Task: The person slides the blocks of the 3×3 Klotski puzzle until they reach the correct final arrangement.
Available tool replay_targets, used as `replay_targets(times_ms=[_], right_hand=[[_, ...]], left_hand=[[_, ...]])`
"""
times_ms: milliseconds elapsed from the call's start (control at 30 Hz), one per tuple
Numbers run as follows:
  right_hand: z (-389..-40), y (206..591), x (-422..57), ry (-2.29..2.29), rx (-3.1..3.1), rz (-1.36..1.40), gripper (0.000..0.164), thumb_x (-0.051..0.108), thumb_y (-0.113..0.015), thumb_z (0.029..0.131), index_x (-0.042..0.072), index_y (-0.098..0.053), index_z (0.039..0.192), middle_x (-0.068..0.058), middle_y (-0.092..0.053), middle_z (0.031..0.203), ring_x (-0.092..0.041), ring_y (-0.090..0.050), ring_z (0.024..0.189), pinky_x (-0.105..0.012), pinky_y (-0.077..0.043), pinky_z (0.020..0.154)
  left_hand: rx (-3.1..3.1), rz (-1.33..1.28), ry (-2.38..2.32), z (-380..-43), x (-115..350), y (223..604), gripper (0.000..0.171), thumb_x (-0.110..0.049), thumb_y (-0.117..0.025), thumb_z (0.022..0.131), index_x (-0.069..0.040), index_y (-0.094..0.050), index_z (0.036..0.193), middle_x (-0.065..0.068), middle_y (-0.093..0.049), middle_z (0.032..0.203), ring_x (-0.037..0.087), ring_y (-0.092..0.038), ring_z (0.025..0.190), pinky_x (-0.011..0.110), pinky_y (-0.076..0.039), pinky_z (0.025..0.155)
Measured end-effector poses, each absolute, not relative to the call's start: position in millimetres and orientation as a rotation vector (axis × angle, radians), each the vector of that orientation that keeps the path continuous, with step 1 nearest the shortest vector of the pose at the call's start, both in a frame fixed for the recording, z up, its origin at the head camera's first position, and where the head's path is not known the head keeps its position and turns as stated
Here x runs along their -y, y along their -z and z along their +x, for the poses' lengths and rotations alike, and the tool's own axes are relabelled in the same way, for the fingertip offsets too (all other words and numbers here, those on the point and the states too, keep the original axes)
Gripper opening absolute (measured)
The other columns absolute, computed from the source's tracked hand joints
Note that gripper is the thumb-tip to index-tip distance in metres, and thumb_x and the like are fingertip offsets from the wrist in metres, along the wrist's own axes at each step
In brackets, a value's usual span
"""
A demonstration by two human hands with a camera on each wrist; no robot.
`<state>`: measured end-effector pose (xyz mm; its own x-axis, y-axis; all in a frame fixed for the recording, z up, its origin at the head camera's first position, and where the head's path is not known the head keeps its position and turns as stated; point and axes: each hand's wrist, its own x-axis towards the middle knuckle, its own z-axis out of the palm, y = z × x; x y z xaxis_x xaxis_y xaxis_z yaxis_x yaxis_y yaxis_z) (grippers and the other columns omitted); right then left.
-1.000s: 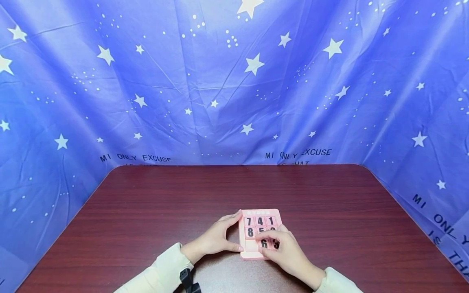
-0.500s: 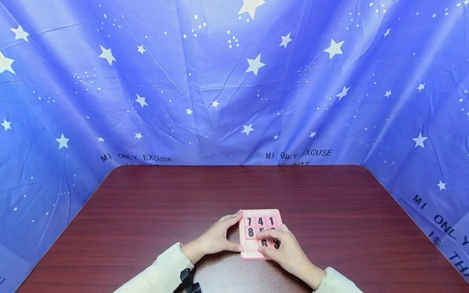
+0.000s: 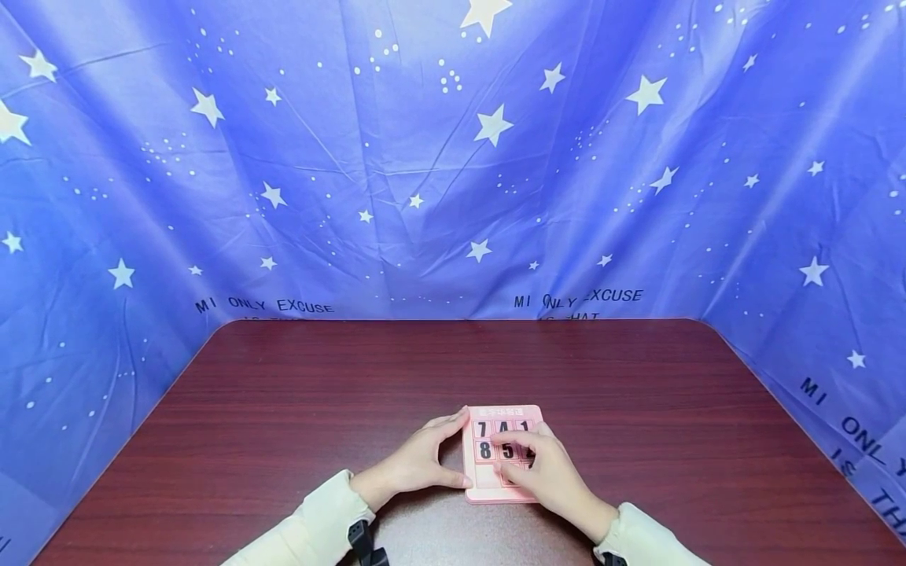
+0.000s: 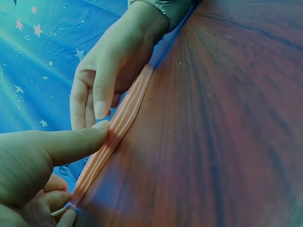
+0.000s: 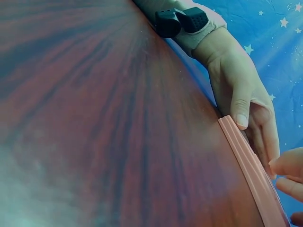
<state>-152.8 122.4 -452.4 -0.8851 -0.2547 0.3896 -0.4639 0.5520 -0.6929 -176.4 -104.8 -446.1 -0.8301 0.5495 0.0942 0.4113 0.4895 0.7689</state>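
A pink sliding number puzzle (image 3: 487,494) lies on the table in the head view, its tiles bearing black digits. 7, 4 and 1 stand in the top row, with 8 and 5 below; a gap shows at the lower left. My left hand (image 3: 414,462) grips the puzzle's left side, thumb at the near corner and fingertips at the far one. Over the tiles, my right hand (image 3: 562,475) has thumb and index finger spread, the index by the 4 and the thumb beside the gap. It covers the lower right tiles. Whether those fingertips touch cannot be told.
The dark red wooden table (image 3: 318,385) extends around the puzzle. Behind it and at both sides hangs a blue cloth (image 3: 396,157) with white stars. A black wrist device (image 3: 364,542) is strapped at the left sleeve.
My right hand's index finger has moved up from the middle row towards the 4, uncovering the 5. The 6 and 3 have become hidden under that hand. The left hand keeps its place.
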Motion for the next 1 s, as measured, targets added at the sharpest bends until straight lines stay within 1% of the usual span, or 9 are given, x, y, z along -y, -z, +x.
replay_targets(times_ms=[200, 300, 567, 667, 900, 1000], right_hand=[[-156.5, 451.1, -120.9, -1.215, 2.614, 0.514, 0.033, 0.009, -0.080, 0.065, 0.018, -0.075, 0.096, 0.008, -0.044, 0.070, -0.009, -0.037, 0.068, -0.017, -0.034, 0.055], [-157.3, 450.8, -120.7, -1.222, 2.629, 0.486, 0.033, 0.008, -0.080, 0.065, 0.018, -0.075, 0.095, 0.008, -0.045, 0.070, -0.010, -0.038, 0.069, -0.018, -0.035, 0.056], [-159.3, 452.4, -120.9, -1.218, 2.584, 0.549, 0.030, 0.011, -0.081, 0.065, 0.019, -0.075, 0.093, 0.009, -0.046, 0.067, -0.011, -0.040, 0.070, -0.019, -0.036, 0.058], [-159.5, 452.6, -121.1, -1.228, 2.582, 0.568, 0.029, 0.012, -0.081, 0.066, 0.020, -0.075, 0.093, 0.008, -0.046, 0.068, -0.011, -0.040, 0.070, -0.019, -0.035, 0.058], [-158.4, 455.4, -124.4, -1.255, 2.570, 0.612, 0.029, 0.010, -0.078, 0.068, 0.023, -0.075, 0.094, 0.007, -0.054, 0.079, -0.007, -0.041, 0.075, -0.021, -0.037, 0.061], [-155.3, 456.1, -125.7, -1.263, 2.561, 0.624, 0.029, 0.010, -0.078, 0.069, 0.023, -0.075, 0.094, 0.007, -0.052, 0.079, -0.007, -0.041, 0.074, -0.019, -0.038, 0.060]], left_hand=[[-2.572, 0.831, -1.249, -176.6, 104.3, 446.2, 0.095, -0.026, -0.084, 0.067, 0.000, -0.034, 0.144, 0.011, -0.033, 0.151, 0.029, -0.033, 0.134, 0.048, -0.027, 0.110], [-2.570, 0.814, -1.245, -176.1, 104.4, 445.8, 0.095, -0.026, -0.084, 0.067, -0.001, -0.035, 0.144, 0.010, -0.033, 0.151, 0.028, -0.033, 0.134, 0.048, -0.026, 0.110], [-2.573, 0.820, -1.240, -174.6, 104.1, 442.7, 0.093, -0.026, -0.083, 0.067, 0.001, -0.036, 0.143, 0.011, -0.034, 0.150, 0.029, -0.033, 0.134, 0.046, -0.027, 0.110], [-2.576, 0.817, -1.240, -174.2, 104.1, 442.1, 0.093, -0.026, -0.084, 0.067, 0.001, -0.036, 0.143, 0.011, -0.034, 0.150, 0.029, -0.033, 0.134, 0.047, -0.027, 0.110], [-2.582, 0.840, -1.248, -174.2, 104.1, 442.3, 0.094, -0.026, -0.084, 0.067, 0.003, -0.035, 0.142, 0.014, -0.034, 0.150, 0.032, -0.034, 0.133, 0.049, -0.028, 0.109], [-2.581, 0.838, -1.245, -174.1, 104.4, 442.7, 0.094, -0.026, -0.083, 0.067, 0.002, -0.035, 0.143, 0.013, -0.034, 0.150, 0.032, -0.034, 0.133, 0.049, -0.028, 0.109]])
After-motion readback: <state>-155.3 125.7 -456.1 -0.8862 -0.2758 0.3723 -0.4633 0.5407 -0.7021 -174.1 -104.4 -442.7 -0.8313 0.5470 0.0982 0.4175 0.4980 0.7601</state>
